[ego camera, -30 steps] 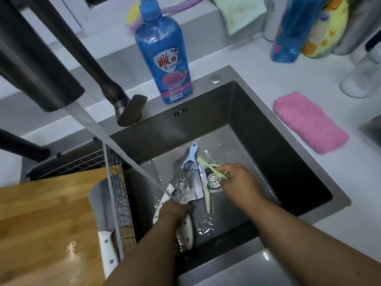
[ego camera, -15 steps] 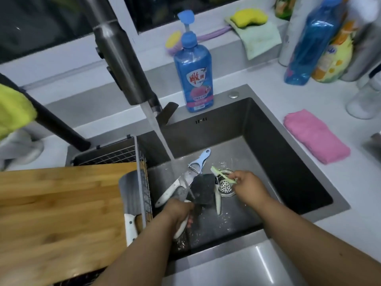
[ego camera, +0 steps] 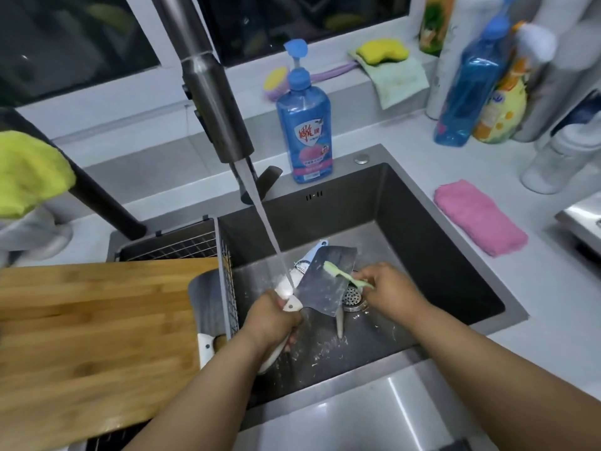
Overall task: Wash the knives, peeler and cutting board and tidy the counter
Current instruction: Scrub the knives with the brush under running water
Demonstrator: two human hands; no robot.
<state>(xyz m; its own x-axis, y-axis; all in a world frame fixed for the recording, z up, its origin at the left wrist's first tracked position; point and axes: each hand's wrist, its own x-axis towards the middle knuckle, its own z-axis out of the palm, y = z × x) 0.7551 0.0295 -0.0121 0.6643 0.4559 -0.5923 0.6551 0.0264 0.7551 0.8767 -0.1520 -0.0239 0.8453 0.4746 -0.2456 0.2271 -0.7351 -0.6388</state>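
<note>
Head view looks down on my left hand [ego camera: 274,319], fingers curled tight round the white handle of the cleaver [ego camera: 322,283], which I hold up over the sink [ego camera: 422,229] with its broad blade tilted toward the far wall. My right hand [ego camera: 388,288] pinches the handle of a pale green brush [ego camera: 343,275], and the bristle end lies on the blade's flat. Water from the faucet [ego camera: 211,92] falls in a slanted stream and strikes near the blade's heel, by my left hand.

Behind the blade a blue peeler [ego camera: 310,255] pokes out, mostly covered. A white-handled knife [ego camera: 340,322] lies on the sink floor beside the drain strainer [ego camera: 353,296], its blade hidden under the cleaver. Left of the basin a wire rack [ego camera: 224,265] carries the wooden cutting board [ego camera: 91,336], and a second cleaver [ego camera: 203,304] lies at the board's right edge, its handle partly behind my forearm. On the counter stand a blue soap bottle [ego camera: 304,125] behind the sink and a pink cloth [ego camera: 478,221] to the right. White flecks dot the sink bottom; I cannot tell what they are.
</note>
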